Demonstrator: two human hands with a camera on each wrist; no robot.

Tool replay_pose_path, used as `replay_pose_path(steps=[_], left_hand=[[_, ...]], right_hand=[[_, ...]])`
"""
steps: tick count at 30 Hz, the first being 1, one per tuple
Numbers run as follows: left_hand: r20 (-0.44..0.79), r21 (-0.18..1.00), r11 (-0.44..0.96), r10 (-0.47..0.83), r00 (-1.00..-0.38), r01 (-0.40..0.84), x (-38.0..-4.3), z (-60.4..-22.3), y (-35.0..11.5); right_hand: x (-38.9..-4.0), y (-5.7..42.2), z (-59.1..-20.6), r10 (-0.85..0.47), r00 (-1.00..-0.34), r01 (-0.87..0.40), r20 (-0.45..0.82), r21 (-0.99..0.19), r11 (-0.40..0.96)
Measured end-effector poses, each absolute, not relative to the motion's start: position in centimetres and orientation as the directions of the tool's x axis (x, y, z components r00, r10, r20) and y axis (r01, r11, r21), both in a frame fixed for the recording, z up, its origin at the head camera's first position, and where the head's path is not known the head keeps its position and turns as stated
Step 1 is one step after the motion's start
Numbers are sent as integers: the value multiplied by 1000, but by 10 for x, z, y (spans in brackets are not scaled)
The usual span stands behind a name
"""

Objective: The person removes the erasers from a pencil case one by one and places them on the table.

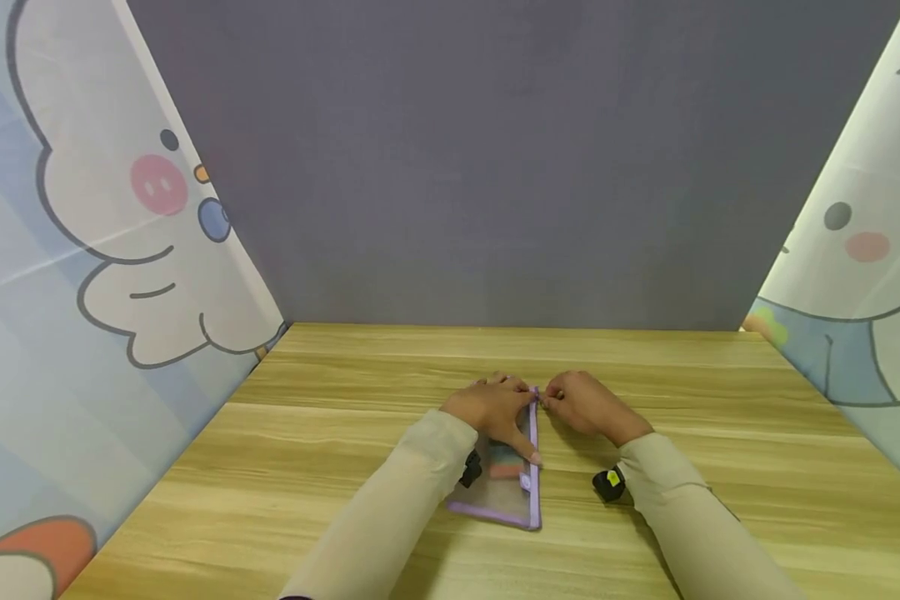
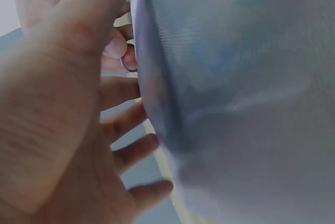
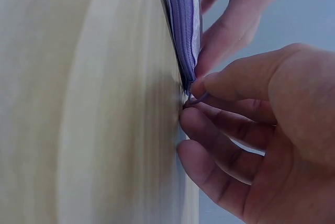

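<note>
A see-through mesh zip pouch [image 1: 487,511] with purple trim lies flat on the table. Something with red and teal bands [image 1: 506,469] shows through its mesh. My left hand [image 1: 495,411] rests over the pouch's upper part with fingers spread, the thumb reaching across its right edge. Along that edge runs a purple zip [image 3: 182,25]. At the far right corner my right hand [image 1: 587,405] pinches a thin purple cord loop [image 3: 199,100] at the zip's end between thumb and index finger. A left fingertip presses the pouch right beside that loop.
The wood-grained table [image 1: 330,467] extends to both sides. A grey panel [image 1: 450,167] stands along its back edge. Cartoon-printed cloths hang at the left [image 1: 97,292] and right [image 1: 870,275]. A small black device [image 1: 609,484] sits at the right wrist.
</note>
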State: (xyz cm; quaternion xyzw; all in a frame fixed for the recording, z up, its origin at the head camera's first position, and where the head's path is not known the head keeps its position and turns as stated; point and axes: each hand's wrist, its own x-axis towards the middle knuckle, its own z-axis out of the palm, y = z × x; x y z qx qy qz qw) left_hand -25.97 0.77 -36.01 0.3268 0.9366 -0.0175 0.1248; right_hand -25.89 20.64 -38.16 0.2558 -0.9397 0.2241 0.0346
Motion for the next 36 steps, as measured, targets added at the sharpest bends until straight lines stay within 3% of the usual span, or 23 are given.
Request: replay_pose_path(steps=[7, 16, 25, 36], left_hand=[[-213, 107, 752, 657, -723, 651, -264, -363, 6], [-208, 77, 776, 627, -751, 626, -263, -364, 2], [-205, 81, 806, 589, -781, 587, -262, -364, 5], [-213, 105, 811, 583, -784, 575, -262, -368, 6]], right_hand=[[-261, 204, -381, -477, -863, -503, 168, -389, 772], [-258, 203, -379, -489, -854, -516, 175, -400, 758], [-257, 205, -378, -549, -805, -592, 226, -355, 723], [-255, 206, -383, -554, -795, -606, 246, -332, 723]])
